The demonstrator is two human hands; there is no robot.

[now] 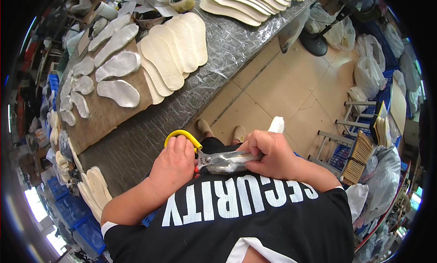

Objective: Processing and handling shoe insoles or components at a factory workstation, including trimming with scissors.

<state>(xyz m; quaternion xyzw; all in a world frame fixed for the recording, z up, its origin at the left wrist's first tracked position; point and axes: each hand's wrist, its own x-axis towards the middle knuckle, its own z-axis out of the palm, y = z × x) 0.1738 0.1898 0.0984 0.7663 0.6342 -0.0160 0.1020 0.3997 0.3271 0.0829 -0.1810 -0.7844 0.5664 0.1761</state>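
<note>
My left hand (175,160) is closed round the yellow loop handle of a pair of scissors (207,160); a bit of red shows beside the grip. The metal blades point right, toward my right hand (273,154). That hand is closed on a white fluffy insole (233,165), with the thumb and fingers pinching it close by the blade tips. One white end (276,124) sticks out beyond its knuckles. White material lies along the lower side of the blades; whether it sits between them I cannot tell. Both hands are in front of my chest.
A plastic-covered table (177,113) stretches ahead and left. It bears cream insoles (170,49), another insole stack (246,6), white fluffy sole-shaped pieces (118,66) on a brown board (123,115), and a tape roll (181,1). Right are a metal-legged stand (330,140) and plastic bags (382,185).
</note>
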